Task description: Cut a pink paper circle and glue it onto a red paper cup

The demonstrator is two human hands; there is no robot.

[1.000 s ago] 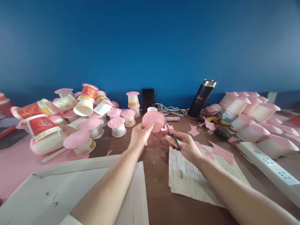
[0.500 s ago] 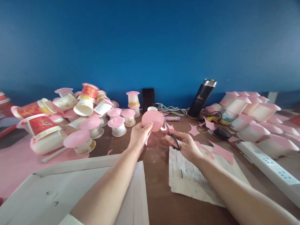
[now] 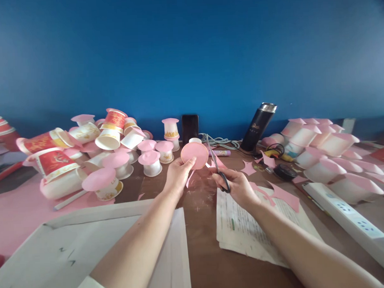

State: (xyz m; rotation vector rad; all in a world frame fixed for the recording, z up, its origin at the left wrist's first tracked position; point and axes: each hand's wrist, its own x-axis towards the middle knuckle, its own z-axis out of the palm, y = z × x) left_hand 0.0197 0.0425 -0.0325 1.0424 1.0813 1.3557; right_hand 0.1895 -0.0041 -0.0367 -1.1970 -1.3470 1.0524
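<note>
In front of me, my left hand grips a paper cup with a round pink paper disc facing me, thumb pressed on the disc. Most of the cup is hidden behind the disc; a bit of white rim shows above it. A narrow pink strip hangs below. My right hand is closed round the black handles of a pair of scissors. Their blades point up and away, beside the right edge of the disc. Pink scraps lie behind the blades.
Paper cups with pink tops are heaped at left, more at right. A black flask, phone, glue stick, power strip, printed sheets and a white cardboard surround my arms.
The scissors' blades have shifted upward and slightly left, their tips now higher beside the disc. The disc and cup have moved slightly left. Both hands keep their grips.
</note>
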